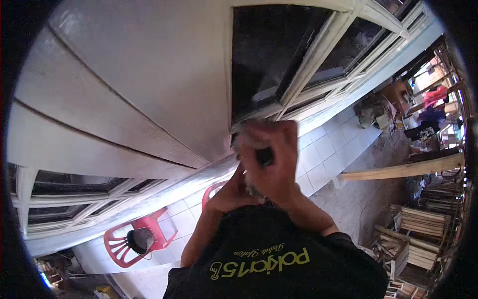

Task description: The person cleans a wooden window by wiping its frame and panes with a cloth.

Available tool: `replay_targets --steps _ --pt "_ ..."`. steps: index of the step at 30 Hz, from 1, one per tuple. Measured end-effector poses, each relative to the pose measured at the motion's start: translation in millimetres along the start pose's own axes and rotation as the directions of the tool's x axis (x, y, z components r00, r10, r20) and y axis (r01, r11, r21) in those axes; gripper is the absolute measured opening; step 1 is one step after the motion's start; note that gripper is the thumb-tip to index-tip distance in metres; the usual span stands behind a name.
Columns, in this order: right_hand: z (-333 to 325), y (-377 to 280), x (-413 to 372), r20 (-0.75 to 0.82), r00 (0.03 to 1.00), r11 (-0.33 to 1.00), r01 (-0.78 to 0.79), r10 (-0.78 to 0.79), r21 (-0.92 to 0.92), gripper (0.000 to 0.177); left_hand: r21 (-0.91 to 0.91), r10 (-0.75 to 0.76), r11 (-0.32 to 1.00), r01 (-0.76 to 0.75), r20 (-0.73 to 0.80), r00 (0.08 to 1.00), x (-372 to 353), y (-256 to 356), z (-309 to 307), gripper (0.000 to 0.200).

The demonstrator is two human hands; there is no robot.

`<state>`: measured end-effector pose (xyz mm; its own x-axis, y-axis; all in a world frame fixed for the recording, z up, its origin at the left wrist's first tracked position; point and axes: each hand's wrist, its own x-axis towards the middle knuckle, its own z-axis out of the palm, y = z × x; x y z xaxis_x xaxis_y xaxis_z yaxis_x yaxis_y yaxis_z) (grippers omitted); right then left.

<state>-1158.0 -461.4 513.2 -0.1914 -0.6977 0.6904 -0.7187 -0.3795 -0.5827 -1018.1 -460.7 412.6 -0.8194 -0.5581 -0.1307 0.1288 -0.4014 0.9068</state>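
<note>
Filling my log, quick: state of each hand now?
Left hand: partly hidden; grip can't be told.
Right hand: fingers curled, blurred; can't tell if holding anything.

Small dark item, blurred, partly hidden in grip, exact shape unclear

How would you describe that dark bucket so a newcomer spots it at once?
Start from the white tiled floor at the picture's lower left. A red plastic chair with a slatted back stands there. The bucket rests on it, round, black and grey, with a thin handle, dark against the red.
</note>
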Motion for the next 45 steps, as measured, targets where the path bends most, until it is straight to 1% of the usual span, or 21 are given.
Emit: replay_targets --steps 1,2,3,5,6,8,9,10,11,15,17,18,23,24,28,30,33,36,39,42,45 --pt "0 -11 -1 0.094 0.995 0.993 -0.056 0.046 0.108 0.027 0.106 0.032 0.994 -0.036 0.041 0.999 -1 -5 -8 0.104" --pt "0 -10 -1 0.094 0.995 0.991 -0.049 0.037 0.128 0.028 0.213 0.053 0.974 -0.07 0.087 0.995 -3 -8 -11 0.105" --pt "1 -7 -1 0.089 0.996 0.988 -0.042 0.029 0.149 0.029 0.115 0.03 0.993 -0.035 0.046 0.998 -6 -7 -10 0.106" --pt "-3 12 3 -0.006 0.998 0.994 0.061 -0.061 0.089 0.03 -0.088 -0.018 0.996 0.015 -0.034 0.999 -11 1 -6 0.107" --pt "-5 11 2 -0.044 0.996 0.99 -0.075 0.08 0.116 0.03 -0.131 -0.054 0.99 0.048 -0.046 0.997 -12 4 -3 0.108" --pt "0 4 3 -0.058 0.996 0.995 -0.059 0.064 0.086 0.029 -0.22 -0.12 0.97 0.101 -0.072 0.99 -10 8 1 0.111" --pt "3 -1 2 -0.071 0.996 0.996 -0.058 0.063 0.072 0.029 -0.125 -0.133 0.984 0.126 -0.047 0.99 -12 4 -1 0.111" --pt "5 -7 0 0.02 1.0 0.998 -0.009 0.007 0.06 0.029 -0.02 -0.146 0.989 0.146 -0.021 0.989 -11 0 -7 0.112" --pt "8 -10 -1 0.022 1.0 0.996 -0.003 0.001 0.091 0.029 0.088 -0.164 0.983 0.163 0.005 0.986 -10 -2 -11 0.113" --pt "19 2 -16 0.059 0.998 0.979 -0.026 0.015 0.2 0.031 -0.013 -0.199 0.98 0.198 -0.084 0.976 -18 -6 -11 0.111" --pt "28 14 -30 0.11 0.994 0.975 -0.028 0.004 0.222 0.031 0.006 -0.22 0.975 0.222 -0.092 0.971 -18 -14 -19 0.11" --pt "28 12 -33 0.116 0.993 0.969 -0.059 0.032 0.24 0.032 0.021 -0.221 0.974 0.224 -0.096 0.97 -18 -15 -21 0.109" --pt "18 -14 -4 0.016 0.992 0.946 0.118 -0.129 0.302 0.032 0.149 -0.117 0.979 0.142 -0.163 0.98 -34 1 -22 0.1" --pt "17 -19 2 -0.002 0.986 0.938 0.158 -0.165 0.31 0.032 0.127 -0.013 0.991 0.032 -0.146 0.989 -35 6 -23 0.094" --pt "23 -21 1 0.029 0.985 0.947 0.156 -0.171 0.28 0.034 0.028 -0.074 0.996 0.081 -0.198 0.977 -39 20 -25 0.1" --pt "33 -7 -20 0.065 0.985 0.951 0.135 -0.159 0.278 0.034 0.026 -0.117 0.992 0.126 -0.237 0.965 -40 13 -25 0.103" --pt "49 5 -43 0.133 0.981 0.936 0.089 -0.142 0.339 0.034 0.063 -0.212 0.97 0.236 -0.263 0.941 -46 -6 -34 0.108" --pt "54 7 -48 0.134 0.98 0.927 0.093 -0.15 0.363 0.033 0.162 -0.112 0.974 0.157 -0.259 0.959 -56 -21 -38 0.108" --pt "55 4 -48 0.093 0.987 0.906 0.083 -0.133 0.416 0.036 0.054 -0.076 0.994 0.097 -0.307 0.949 -63 -29 -39 0.102" --pt "52 0 -43 0.048 0.987 0.898 0.118 -0.152 0.424 0.034 -0.13 -0.006 0.99 -0.052 -0.406 0.914 -67 -23 -28 0.099" --pt "47 -3 -39 0.005 0.984 0.892 0.161 -0.179 0.423 0.034 -0.046 0.108 0.988 -0.149 -0.484 0.868 -65 -32 -24 0.101"
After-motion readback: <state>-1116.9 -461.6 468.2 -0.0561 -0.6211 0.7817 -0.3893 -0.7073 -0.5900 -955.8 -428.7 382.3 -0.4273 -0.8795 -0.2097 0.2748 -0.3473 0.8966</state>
